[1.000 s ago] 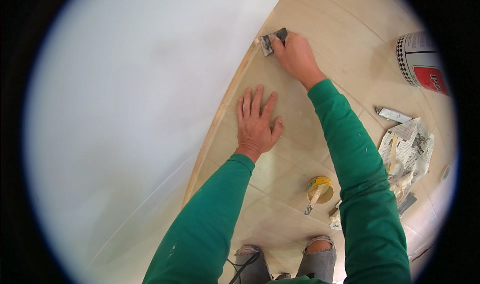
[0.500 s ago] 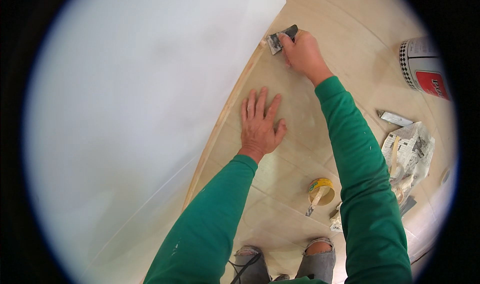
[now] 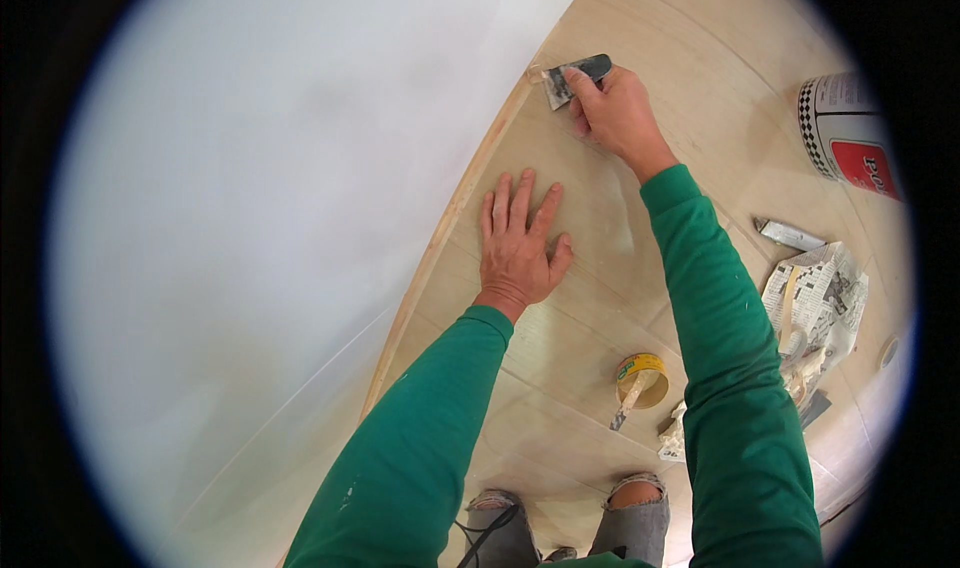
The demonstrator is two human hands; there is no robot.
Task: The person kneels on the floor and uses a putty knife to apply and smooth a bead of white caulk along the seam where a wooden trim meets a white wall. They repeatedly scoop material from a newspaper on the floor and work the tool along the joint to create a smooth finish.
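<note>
My right hand (image 3: 613, 113) grips a putty knife (image 3: 568, 86) with a dark handle and a wide blade smeared with putty. The blade points toward a thin wooden strip (image 3: 470, 188) along the foot of the white wall (image 3: 300, 148). A small pale patch shows on the strip beside the blade. My left hand (image 3: 518, 253) rests flat on the tiled floor (image 3: 590, 238), fingers spread, close to the strip. Nearer my knees lies a small yellow tin (image 3: 641, 380), tipped toward me, with a putty-coated stick or spatula reaching out of it.
At the far right stands a large white and red can (image 3: 848, 133) with a checkered band. Below it lie a utility knife (image 3: 790, 236) and crumpled newspaper (image 3: 825, 298) with scraps on it. A roll of tape (image 3: 889, 351) sits at the right rim.
My right hand has shifted slightly right with the putty knife, drawing its blade away from the strip. My left hand stays almost in place.
</note>
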